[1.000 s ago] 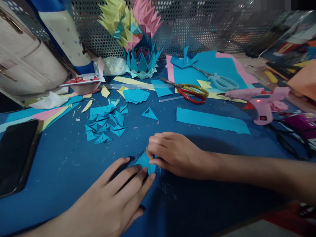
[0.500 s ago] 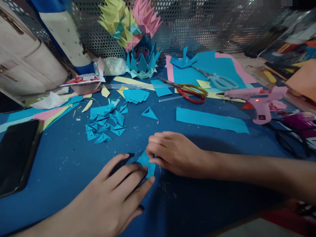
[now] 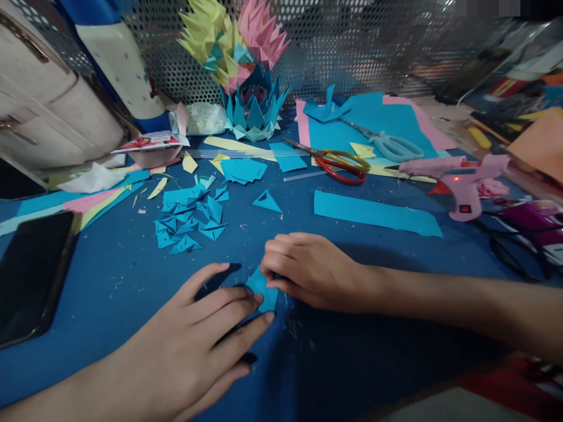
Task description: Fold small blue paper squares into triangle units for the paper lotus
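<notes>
A small piece of blue paper [image 3: 263,290] lies on the blue tabletop between my hands. My left hand [image 3: 197,340] is open, palm down, with its fingers spread and fingertips resting on the paper's near left part. The fingers of my right hand [image 3: 308,269] are curled closed at the paper's right edge, hiding that corner. Beyond the hands sits a cluster of folded blue paper triangles [image 3: 187,223], with a single folded triangle [image 3: 268,201] to its right. A blue paper strip [image 3: 373,212] lies past my right hand.
Red-and-yellow-handled scissors [image 3: 345,167], light blue scissors [image 3: 398,145] and a pink glue gun [image 3: 461,179] lie at the back right. A folded-paper model [image 3: 255,108] stands by the mesh wall. A black phone [image 3: 33,275] is at the left.
My left hand has shifted slightly left, its fingers still on the paper. My right hand stays in nearly the same place, and the view has moved a little.
</notes>
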{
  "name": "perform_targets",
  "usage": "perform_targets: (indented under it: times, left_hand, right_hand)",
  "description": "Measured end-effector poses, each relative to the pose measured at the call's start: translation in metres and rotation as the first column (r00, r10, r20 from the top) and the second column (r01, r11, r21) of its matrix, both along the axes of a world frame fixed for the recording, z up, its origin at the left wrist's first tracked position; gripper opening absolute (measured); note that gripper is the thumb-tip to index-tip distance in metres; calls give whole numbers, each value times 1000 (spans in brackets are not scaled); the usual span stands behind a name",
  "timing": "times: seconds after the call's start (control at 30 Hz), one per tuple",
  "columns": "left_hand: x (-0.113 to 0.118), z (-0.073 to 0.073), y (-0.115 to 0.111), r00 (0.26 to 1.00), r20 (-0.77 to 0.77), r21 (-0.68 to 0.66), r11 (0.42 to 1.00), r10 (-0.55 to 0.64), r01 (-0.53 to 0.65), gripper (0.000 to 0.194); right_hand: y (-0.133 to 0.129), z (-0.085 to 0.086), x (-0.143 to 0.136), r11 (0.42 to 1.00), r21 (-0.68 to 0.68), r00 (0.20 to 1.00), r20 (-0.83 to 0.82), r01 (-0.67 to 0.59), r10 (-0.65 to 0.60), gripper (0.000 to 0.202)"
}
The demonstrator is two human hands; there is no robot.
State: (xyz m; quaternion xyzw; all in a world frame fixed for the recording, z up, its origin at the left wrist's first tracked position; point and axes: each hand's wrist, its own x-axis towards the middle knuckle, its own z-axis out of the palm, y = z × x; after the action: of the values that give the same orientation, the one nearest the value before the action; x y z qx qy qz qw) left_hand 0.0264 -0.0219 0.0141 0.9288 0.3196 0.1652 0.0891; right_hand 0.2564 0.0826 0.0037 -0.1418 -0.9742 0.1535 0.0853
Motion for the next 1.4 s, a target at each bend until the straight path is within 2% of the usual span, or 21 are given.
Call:
perform_targets:
  times: [0.2, 0.53, 1.4]
  left_hand:
    - [0, -6, 2, 1000, 3, -6, 1000, -17, 17, 36]
    - [1, -7, 2, 997, -77, 134, 990, -25, 35, 33]
    - [-1, -8, 5, 993, -100, 150, 986, -63, 77, 35]
  right_hand:
    - [0, 0, 0, 1000, 2, 1000, -27, -3, 3, 18]
    - [1, -2, 1, 999, 33, 999, -37, -9, 10, 19]
    - [3, 0, 3, 998, -45, 998, -64, -33, 30, 25]
